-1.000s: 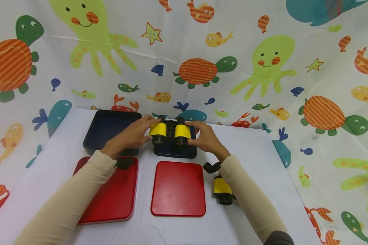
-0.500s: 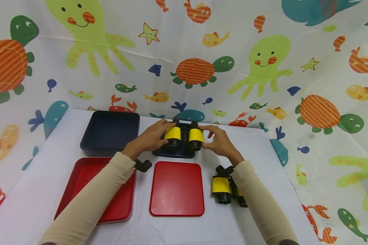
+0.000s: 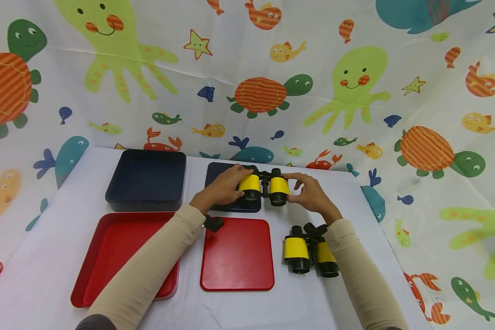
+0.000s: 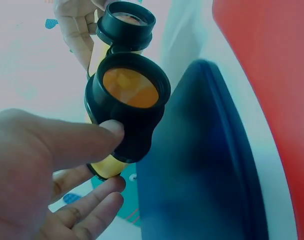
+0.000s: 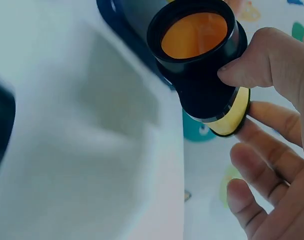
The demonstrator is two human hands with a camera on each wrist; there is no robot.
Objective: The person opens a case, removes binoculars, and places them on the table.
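Yellow and black binoculars (image 3: 279, 185) are held up between both hands, over the right part of a small dark blue lid (image 3: 216, 172). My left hand (image 3: 224, 185) pinches the left barrel; in the left wrist view its thumb (image 4: 86, 140) presses the black end of the barrel beside an amber lens. The right barrel is gripped by my right hand (image 3: 311, 193), with the thumb (image 5: 252, 65) on the black end and other fingers behind the yellow part. A second pair of binoculars (image 3: 296, 247) lies on the table below the right hand, partly covered by the right sleeve.
A deep navy tray (image 3: 148, 201) stands at the back left. In front of it is a red tray (image 3: 88, 266), partly behind the left sleeve. A flat red lid (image 3: 237, 256) lies at the middle front. A printed sea-animal curtain (image 3: 264, 55) hangs behind the table.
Both hands have carried the binoculars to the right, from above the blue lid toward its right edge. More of the blue lid and of the second binoculars now shows.
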